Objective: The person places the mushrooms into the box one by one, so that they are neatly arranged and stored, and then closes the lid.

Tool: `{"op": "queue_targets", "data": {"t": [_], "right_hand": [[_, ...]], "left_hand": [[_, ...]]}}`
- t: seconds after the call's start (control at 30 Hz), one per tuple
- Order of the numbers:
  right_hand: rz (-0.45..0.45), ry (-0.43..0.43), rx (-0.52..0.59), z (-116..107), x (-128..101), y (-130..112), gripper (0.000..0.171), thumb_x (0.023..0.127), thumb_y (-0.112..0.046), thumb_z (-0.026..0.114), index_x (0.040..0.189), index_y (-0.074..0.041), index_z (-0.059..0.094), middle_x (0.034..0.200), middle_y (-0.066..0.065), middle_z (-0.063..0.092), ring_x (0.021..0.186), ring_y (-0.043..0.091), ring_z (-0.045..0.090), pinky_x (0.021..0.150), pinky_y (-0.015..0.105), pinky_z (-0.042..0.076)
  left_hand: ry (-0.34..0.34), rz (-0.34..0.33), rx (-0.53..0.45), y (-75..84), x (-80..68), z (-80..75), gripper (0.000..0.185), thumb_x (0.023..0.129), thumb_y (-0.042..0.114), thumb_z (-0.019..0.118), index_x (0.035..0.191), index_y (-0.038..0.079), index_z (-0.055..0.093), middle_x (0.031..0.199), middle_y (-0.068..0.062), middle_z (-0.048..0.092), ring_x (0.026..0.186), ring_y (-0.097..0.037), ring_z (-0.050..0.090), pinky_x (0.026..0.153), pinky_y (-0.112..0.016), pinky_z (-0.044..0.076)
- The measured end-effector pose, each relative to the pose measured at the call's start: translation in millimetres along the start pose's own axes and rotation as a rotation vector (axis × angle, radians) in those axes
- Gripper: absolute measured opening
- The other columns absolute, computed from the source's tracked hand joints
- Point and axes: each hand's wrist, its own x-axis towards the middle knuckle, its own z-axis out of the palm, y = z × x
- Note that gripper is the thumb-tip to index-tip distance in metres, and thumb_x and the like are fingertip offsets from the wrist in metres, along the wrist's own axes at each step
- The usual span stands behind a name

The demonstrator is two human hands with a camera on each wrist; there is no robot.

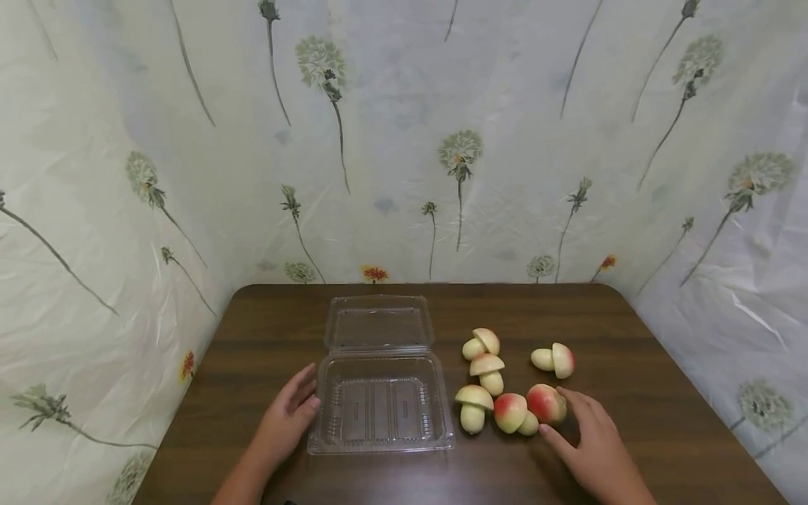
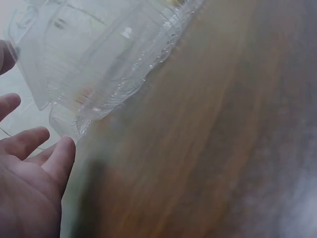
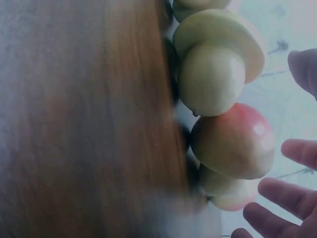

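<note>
Makeshift home recording booth: brown wooden table (image 1: 631,421) walled by draped dandelion-print plastic sheeting (image 1: 505,140).

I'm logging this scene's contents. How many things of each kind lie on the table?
Mushroom-shaped cream toys with pink-blushed caps: 6
Clear plastic clamshell box, lid open: 1
Total: 7

A clear plastic clamshell box (image 1: 381,410) lies open and empty on the desk (image 1: 631,421), lid flat behind it. Just right, six mushroom-shaped toys (image 1: 492,382), pale green with pink-red blush, lie loosely clustered, one (image 1: 554,359) slightly apart.
</note>
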Motion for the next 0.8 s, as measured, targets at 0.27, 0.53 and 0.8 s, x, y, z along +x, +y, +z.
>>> {"op": "queue_targets", "data": {"t": [0.27, 0.53, 0.8], "right_hand": [[0.088, -0.079, 0.075, 7, 1, 1, 0.086, 0.096, -0.06, 0.069, 0.155, -0.003, 0.043, 0.153, 0.027, 0.043, 0.139, 0.049, 0.039, 0.101, 0.073, 0.04], [0.111, -0.036, 0.094, 11, 1, 7, 0.081, 0.098, -0.05, 0.072, 0.154, 0.0, 0.042, 0.148, 0.028, 0.046, 0.132, 0.044, 0.046, 0.096, 0.064, 0.051], [0.207, -0.076, 0.145, 13, 5, 14, 0.094, 0.098, -0.06, 0.065, 0.156, 0.007, 0.034, 0.147, 0.035, 0.04, 0.13, 0.049, 0.046, 0.099, 0.064, 0.052]], "left_hand": [[-0.001, 0.004, -0.052, -1.5, 0.2, 5.1, 0.069, 0.098, -0.001, 0.067, 0.161, 0.005, 0.038, 0.165, -0.025, 0.035, 0.147, -0.049, 0.041, 0.113, -0.035, 0.046], [-0.035, 0.046, -0.02, -5.6, 2.6, 5.5, 0.067, 0.1, 0.001, 0.067, 0.16, 0.009, 0.041, 0.17, -0.017, 0.031, 0.149, -0.044, 0.039, 0.112, -0.026, 0.044], [-0.012, 0.025, -0.028, -5.9, -0.1, 6.8, 0.058, 0.1, 0.002, 0.067, 0.155, 0.0, 0.047, 0.167, -0.019, 0.037, 0.144, -0.019, 0.047, 0.106, -0.016, 0.045]]}}
